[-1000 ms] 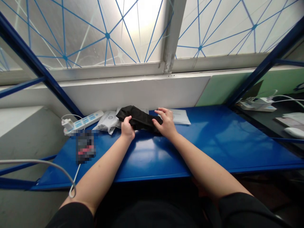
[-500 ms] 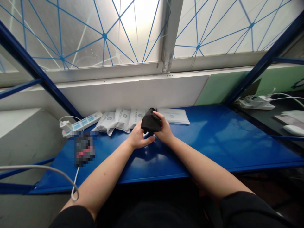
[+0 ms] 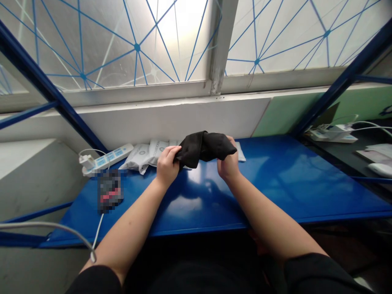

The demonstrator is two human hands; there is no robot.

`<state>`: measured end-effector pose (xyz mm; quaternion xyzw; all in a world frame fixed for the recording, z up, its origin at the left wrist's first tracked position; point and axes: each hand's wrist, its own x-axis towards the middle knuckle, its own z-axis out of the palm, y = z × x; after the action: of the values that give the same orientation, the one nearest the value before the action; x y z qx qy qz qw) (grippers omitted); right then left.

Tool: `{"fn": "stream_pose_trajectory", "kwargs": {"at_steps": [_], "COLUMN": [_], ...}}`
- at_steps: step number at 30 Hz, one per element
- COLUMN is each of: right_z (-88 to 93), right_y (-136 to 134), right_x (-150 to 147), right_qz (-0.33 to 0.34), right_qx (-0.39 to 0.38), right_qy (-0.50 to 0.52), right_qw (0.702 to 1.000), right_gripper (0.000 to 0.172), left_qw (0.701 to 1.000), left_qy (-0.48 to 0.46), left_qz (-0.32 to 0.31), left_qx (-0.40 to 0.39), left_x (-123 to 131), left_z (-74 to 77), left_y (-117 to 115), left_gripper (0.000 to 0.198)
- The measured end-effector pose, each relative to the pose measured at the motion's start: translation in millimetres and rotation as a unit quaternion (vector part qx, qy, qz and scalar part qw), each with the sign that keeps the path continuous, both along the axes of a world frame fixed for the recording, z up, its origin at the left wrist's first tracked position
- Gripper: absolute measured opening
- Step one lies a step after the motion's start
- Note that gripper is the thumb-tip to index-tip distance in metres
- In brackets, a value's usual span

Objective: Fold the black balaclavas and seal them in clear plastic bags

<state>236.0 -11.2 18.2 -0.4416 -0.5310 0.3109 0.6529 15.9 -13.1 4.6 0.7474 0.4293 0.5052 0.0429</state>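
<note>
A crumpled piece of black cloth hangs stretched between my hands, just above the table. My left hand grips its left end, and my right hand grips its right end, mostly behind the fabric. Just behind my left hand lie white printed packets, partly hidden by the hand and cloth. A flat white packet shows past my right hand, largely covered by the cloth.
The glossy blue table runs along a white window ledge. At its left stand a white power strip and a pixelated, blurred object, with a white cable below. Another power strip and a white computer mouse sit to the right.
The black cloth, bunched in my hands before, is now pulled out wider between them. My hands have moved apart and lifted it higher.
</note>
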Motion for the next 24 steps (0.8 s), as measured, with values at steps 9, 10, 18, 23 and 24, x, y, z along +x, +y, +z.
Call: {"fn": "stream_pose_trajectory", "kwargs": {"at_steps": [9,10,18,23,24], "right_z": [-1.0,-3.3,-3.3,18.8,20.0], "right_y": [8.7,9.8,13.7,2.7,-0.3], "right_x": [44.1,46.0,52.5,78.7,83.5], "right_qz": [0.05,0.094,0.291,0.349,0.36], "right_qx": [0.092,0.083,-0.03,-0.118,-0.139], "right_qy": [-0.392,-0.442,-0.468,-0.343,-0.31], "right_qw": [0.914,0.888,0.834,0.864,0.869], "right_gripper": [0.051,0.048,0.004,0.03,0.035], "left_qw": [0.928,0.922,0.944,0.976,0.977], "left_qy": [0.359,0.37,0.305,0.109,0.05], "left_qz": [-0.05,-0.062,-0.02,-0.037,-0.044], "left_qx": [-0.085,-0.094,-0.123,-0.185,-0.202], "left_x": [-34.3,-39.8,-70.1,-71.0,-72.6], "left_z": [27.3,22.2,0.2,27.2,32.5], "left_y": [-12.8,-17.8,-36.1,-48.2,-50.8], "left_gripper": [0.04,0.04,0.024,0.017,0.016]}}
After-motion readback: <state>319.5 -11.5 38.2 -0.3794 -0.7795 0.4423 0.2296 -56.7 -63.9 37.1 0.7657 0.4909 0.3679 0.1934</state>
